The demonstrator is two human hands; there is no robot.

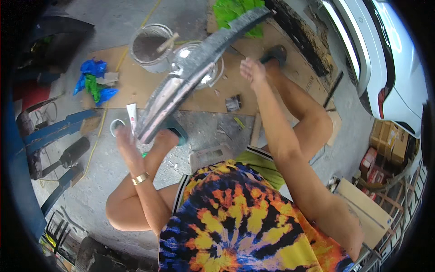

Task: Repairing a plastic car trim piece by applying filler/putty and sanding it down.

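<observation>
Head view: beside the near left end of a long grey strip (205, 60), slanting to the far right, the left hand (127, 144) is showing blurred; whether its fingers are gripping, one cannot tell. The right hand (253, 72) is hovering apart from the strip, fingers bunching narrowly. Farther left, a bucket (156, 68) is standing.

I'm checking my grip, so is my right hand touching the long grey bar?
No, the right hand is apart from the long grey bar, with cardboard showing between them.
</observation>
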